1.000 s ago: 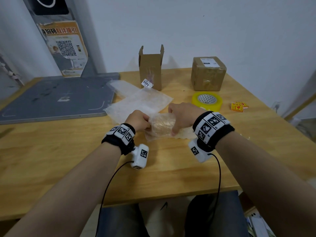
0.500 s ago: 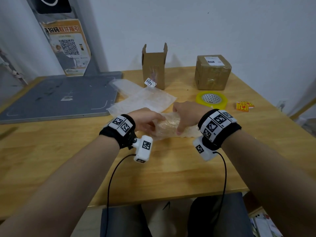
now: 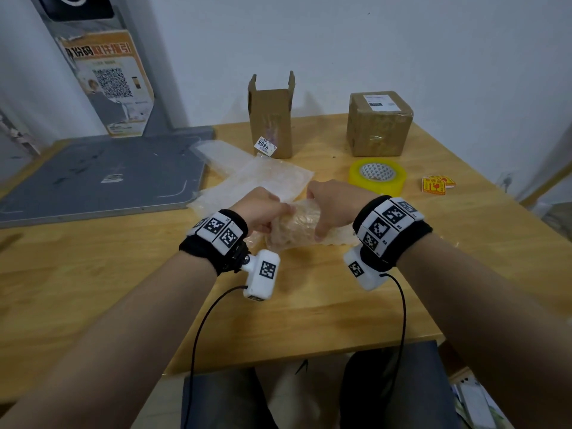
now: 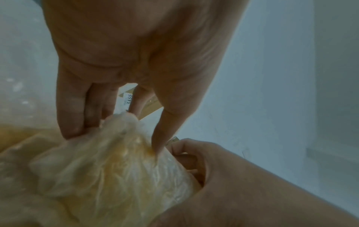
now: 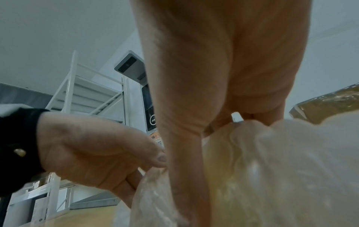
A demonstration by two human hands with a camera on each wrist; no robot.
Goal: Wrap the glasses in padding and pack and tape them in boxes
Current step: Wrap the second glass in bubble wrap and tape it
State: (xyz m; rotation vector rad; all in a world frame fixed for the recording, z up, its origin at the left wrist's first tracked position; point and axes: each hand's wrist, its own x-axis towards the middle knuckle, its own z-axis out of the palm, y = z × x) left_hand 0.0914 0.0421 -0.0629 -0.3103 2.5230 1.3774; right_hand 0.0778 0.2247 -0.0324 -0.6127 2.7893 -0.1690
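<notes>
Glass bundle, see-through and wrapped in crinkly bubble padding (image 3: 297, 226), lying on its side near the front middle of the big light wooden table (image 3: 309, 305), between two hands.

Wide flat grey board (image 3: 102, 171) at the table's left. Closed brown cardboard box with a white label (image 3: 379, 125) at the back right. Tall open brown cardboard box with flaps up (image 3: 270, 117) at the back middle, a small white tag reading 9466 at its foot. Loose flat sheets of clear bubble padding (image 3: 263, 181) lying just behind the bundle. Round roll of yellow packing tape (image 3: 377, 178) lying flat, right of the sheets. Small red and yellow stickers (image 3: 436, 184) further right.

Left hand (image 3: 263, 209) curled, pinching the bundle's left end with thumb and fingers (image 4: 71, 107). Right hand (image 3: 332, 204) curled over the bundle's right side, thumb (image 5: 184, 161) pressed down the near face, fingers round the far side.
</notes>
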